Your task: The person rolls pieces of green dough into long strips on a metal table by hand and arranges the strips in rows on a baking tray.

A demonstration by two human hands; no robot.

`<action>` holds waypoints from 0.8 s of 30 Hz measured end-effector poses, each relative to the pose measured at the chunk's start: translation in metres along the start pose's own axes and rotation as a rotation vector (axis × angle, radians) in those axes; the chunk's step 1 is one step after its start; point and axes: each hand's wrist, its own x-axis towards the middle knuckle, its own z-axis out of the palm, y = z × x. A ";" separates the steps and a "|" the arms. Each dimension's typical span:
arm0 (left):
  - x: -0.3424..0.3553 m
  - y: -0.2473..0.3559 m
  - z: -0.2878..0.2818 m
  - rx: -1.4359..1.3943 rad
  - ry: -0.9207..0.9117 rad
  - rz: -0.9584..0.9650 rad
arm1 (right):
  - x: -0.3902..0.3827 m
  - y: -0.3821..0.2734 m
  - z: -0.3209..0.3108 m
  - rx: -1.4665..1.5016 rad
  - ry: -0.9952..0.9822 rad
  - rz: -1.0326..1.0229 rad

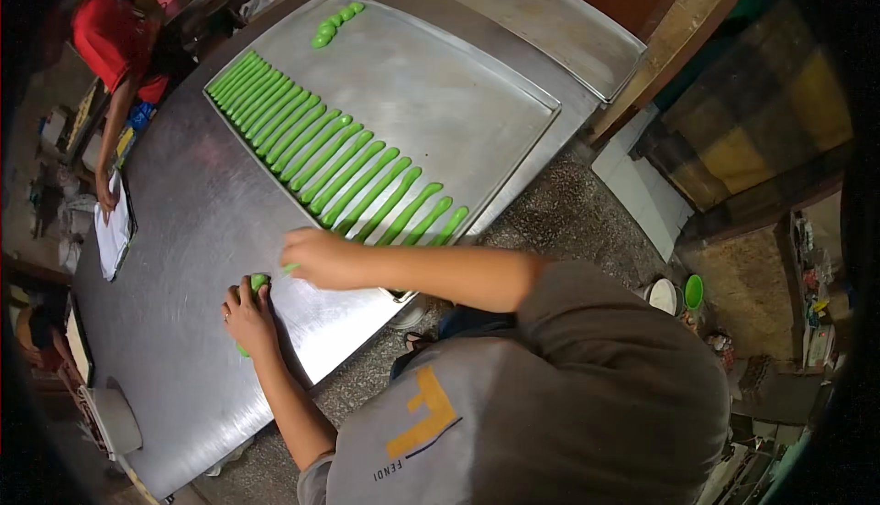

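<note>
My left hand is closed around a soft green dough piece on the steel tabletop; the green shows at both ends of my grip. To its right, my right hand is curled just off the tray's near edge, with a bit of green dough showing under its fingers. A large metal tray bears a long row of thin green dough strips side by side along its left side. Several small green dough lumps sit together near its far corner.
The steel table stretches left. Across it, a person in red has a hand on a white cloth. A second tray lies beyond mine. A whitish pot stands by the left edge; a green cup is at right.
</note>
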 end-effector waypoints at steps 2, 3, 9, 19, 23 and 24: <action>-0.001 -0.021 0.015 -0.025 0.138 0.015 | -0.036 -0.021 -0.066 0.468 -0.094 0.301; 0.000 -0.043 0.029 -0.304 0.147 -0.159 | -0.059 -0.023 -0.087 0.944 -0.025 0.479; 0.006 -0.040 0.011 -0.156 0.121 -0.511 | -0.196 0.035 -0.167 1.077 0.734 0.765; 0.014 0.147 0.023 -1.442 -0.142 -0.404 | -0.228 0.146 -0.296 -0.623 0.660 1.001; 0.007 0.176 0.029 -1.524 -0.024 -0.464 | -0.235 0.171 -0.307 -0.735 0.602 0.995; 0.008 0.182 0.018 -1.381 -0.026 -0.388 | -0.239 0.174 -0.305 -0.801 0.621 0.933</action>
